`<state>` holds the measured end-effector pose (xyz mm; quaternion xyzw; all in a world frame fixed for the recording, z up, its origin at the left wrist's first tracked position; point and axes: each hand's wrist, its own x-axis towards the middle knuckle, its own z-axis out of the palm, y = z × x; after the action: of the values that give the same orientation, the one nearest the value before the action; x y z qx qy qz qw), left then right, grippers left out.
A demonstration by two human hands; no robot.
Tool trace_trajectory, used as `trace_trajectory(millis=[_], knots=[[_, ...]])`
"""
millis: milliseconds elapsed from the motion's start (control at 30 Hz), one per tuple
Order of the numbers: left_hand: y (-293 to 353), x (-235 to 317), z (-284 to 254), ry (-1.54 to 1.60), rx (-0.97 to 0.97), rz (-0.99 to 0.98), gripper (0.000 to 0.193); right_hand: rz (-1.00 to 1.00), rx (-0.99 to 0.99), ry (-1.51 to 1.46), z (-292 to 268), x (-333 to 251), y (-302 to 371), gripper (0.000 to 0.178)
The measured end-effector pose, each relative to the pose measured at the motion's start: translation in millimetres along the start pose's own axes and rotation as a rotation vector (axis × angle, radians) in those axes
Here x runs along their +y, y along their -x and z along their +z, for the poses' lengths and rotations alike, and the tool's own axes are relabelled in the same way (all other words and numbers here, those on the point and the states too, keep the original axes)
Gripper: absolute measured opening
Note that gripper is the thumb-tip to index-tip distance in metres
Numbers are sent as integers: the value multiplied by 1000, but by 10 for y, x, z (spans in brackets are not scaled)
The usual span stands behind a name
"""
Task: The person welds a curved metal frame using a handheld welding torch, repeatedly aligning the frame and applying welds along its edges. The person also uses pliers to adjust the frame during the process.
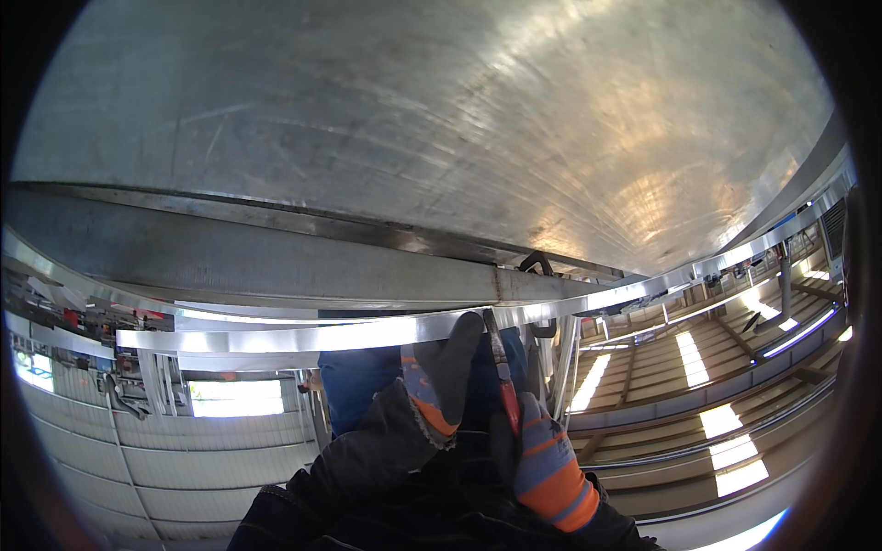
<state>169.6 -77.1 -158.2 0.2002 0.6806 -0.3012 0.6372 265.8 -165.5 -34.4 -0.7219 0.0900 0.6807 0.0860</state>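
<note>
A long, shiny metal strip (276, 338) runs across in front of me. My left hand (441, 376), in a dark grey glove with orange bands, is closed at the strip, with its thumb up against the metal; the other fingers are partly hidden. In my right hand (528, 450), gloved in grey and orange, is a red-handled tool (506, 390) with a narrow metal shaft. The shaft points up toward the strip's near edge, just right of my left thumb. Whether its tip touches the strip I cannot tell.
Beyond the strip lies a wide, scratched metal sheet (413, 119), with a grey metal beam (276, 262) along its near side. A black clamp-like piece (536, 264) sits at the beam's right end. Roof panels, bright windows and stands show around the rim.
</note>
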Motion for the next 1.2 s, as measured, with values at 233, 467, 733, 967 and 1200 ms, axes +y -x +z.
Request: trace_trajectory(millis=[233, 467, 733, 967, 1200], knots=[[8, 69, -41, -192, -39, -38, 18, -101, 41, 21, 63, 87, -2, 45], [41, 157, -49, -207, -179, -49, 19, 291, -305, -794, -17, 218, -30, 29], [72, 145, 48, -605, -153, 307, 21, 305, -501, -1313, 39, 491, -119, 31], [39, -4, 32, -205, 17, -13, 20, 271, -533, -1321, -7, 648, -185, 28], [1, -219, -69, -236, 37, 184, 19, 363, -604, -1461, 35, 639, -242, 26]])
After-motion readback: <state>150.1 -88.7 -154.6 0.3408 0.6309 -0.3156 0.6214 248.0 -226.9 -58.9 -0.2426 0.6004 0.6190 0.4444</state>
